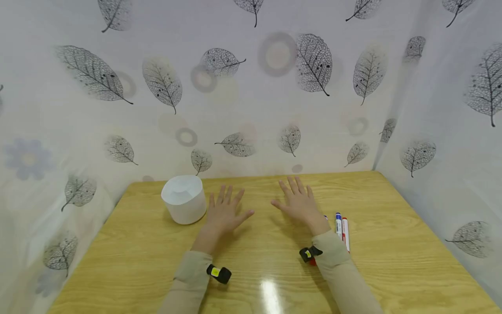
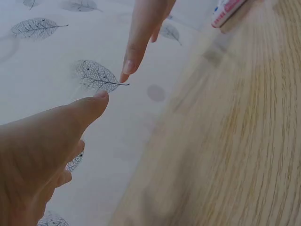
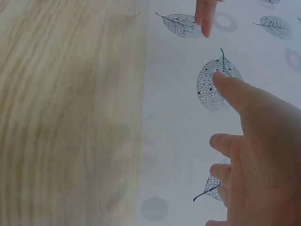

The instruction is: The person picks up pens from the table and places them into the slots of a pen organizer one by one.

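Two hands (image 1: 222, 216) (image 1: 301, 207) spread near one container (image 1: 186, 211), three-plus markers (image 1: 338, 224).

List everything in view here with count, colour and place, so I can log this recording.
Round, open-topped container: one, white, on the table, beside the left hand
Slim marker with blue end: one, white and blue, by the right forearm
Slim marker with red end: one, white and red, against the blue-ended one
Blue tip: one, blue, at the right wrist; rest hidden
Red item: one, red, mostly hidden under the right wrist camera
Wood-grain table: one, yellow-brown, below everything
Leaf-print sheeting: count unclear, whitish, around the table
Wrist cameras: two, black with yellow, one per wrist
Sleeves: two, beige, on the forearms
Left hand: one, bare, over the table
Right hand: one, bare, over the table
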Demonstrator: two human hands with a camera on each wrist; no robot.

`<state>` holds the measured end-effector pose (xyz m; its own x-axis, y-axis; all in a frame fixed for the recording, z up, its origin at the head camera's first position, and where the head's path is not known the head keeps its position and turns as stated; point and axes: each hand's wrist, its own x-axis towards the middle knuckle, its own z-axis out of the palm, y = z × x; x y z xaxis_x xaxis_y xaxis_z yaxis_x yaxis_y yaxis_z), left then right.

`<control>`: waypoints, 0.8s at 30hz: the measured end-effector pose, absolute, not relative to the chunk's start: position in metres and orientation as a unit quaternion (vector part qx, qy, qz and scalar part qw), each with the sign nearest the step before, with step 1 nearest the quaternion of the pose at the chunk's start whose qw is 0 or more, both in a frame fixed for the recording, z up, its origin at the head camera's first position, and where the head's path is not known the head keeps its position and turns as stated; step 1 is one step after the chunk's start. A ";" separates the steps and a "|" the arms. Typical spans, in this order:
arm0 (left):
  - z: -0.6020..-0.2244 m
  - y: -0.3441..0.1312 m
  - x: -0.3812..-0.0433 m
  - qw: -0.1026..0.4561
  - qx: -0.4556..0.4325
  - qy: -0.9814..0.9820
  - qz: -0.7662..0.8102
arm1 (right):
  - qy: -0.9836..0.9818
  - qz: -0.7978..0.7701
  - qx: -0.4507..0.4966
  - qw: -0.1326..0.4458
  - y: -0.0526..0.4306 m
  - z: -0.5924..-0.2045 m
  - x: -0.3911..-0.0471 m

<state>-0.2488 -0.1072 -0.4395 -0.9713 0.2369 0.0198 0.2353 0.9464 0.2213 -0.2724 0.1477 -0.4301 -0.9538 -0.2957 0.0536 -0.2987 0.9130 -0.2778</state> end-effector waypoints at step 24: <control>-0.368 -0.200 -0.210 -0.113 0.118 0.985 0.047 | -0.952 0.113 0.272 0.088 0.076 -0.385 -0.277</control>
